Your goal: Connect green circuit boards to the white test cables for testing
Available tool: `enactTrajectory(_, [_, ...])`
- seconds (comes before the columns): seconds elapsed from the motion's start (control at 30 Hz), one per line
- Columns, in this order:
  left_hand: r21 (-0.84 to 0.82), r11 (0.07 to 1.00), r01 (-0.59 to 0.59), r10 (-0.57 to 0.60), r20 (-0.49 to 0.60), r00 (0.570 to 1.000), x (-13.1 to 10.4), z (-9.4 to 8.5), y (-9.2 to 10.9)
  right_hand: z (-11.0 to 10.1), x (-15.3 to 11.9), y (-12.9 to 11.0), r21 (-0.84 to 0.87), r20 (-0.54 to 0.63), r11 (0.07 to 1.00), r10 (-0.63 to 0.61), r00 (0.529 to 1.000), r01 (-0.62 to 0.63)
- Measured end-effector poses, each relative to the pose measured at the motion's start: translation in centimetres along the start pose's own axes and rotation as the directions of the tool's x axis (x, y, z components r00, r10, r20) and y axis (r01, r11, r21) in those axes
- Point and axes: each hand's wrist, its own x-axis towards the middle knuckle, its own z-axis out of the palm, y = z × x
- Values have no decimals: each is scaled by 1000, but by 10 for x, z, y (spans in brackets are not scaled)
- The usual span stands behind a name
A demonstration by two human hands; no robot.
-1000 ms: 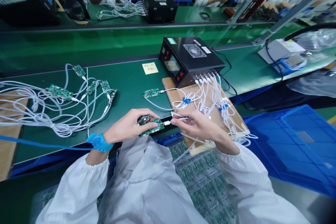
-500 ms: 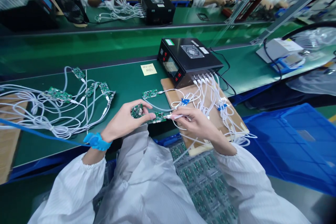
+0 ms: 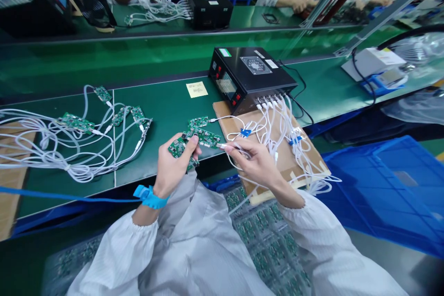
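Observation:
My left hand (image 3: pixel 173 162), with a blue wrist strap (image 3: pixel 151 197), is closed around green circuit boards. One board (image 3: pixel 176 147) rests against the palm, and a second circuit board (image 3: pixel 205 137) sticks out past the thumb to the right. In my right hand (image 3: pixel 255 159) a white cable plug (image 3: pixel 222 146) is pinched at the second board's right end. Whether the plug sits inside a socket there I cannot tell. Just behind, another circuit board (image 3: pixel 197 122) with a white cable lies on the green bench (image 3: pixel 166 115).
A black test box (image 3: pixel 255 74) stands behind my hands, its white cables (image 3: pixel 274 125) spreading over a cardboard sheet (image 3: pixel 305 152). Cabled boards (image 3: pixel 78 122) lie at left. Blue crates (image 3: pixel 385 189) stand at right, and bagged boards (image 3: pixel 267 240) below. Co-workers sit across the bench.
My left hand has turned and come slightly right. The outer board has swung up, now slanting down toward the plug, and more of the boards shows. My right hand has barely moved.

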Motion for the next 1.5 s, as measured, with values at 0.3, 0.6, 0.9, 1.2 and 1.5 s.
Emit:
enactTrajectory(0.3, [39,999,-24,25,-35,999,-8,11,-2,8,-3,2,89,-137,996,-16,990,28])
enactTrajectory(0.6, [88,996,-16,18,-19,1000,-8,12,-7,7,0,7,107,-83,994,-9,996,18])
enactTrajectory(0.9, [-1,1000,-9,9,-77,997,-3,18,-9,-6,-3,15,193,-28,979,80,996,-73])
enactTrajectory(1.2, [-183,981,-60,36,-132,991,7,21,-12,-15,3,7,318,-157,948,64,985,-10])
enactTrajectory(1.5, [-350,936,-28,58,74,996,9,17,-8,-8,22,2,497,-212,865,195,958,-66])
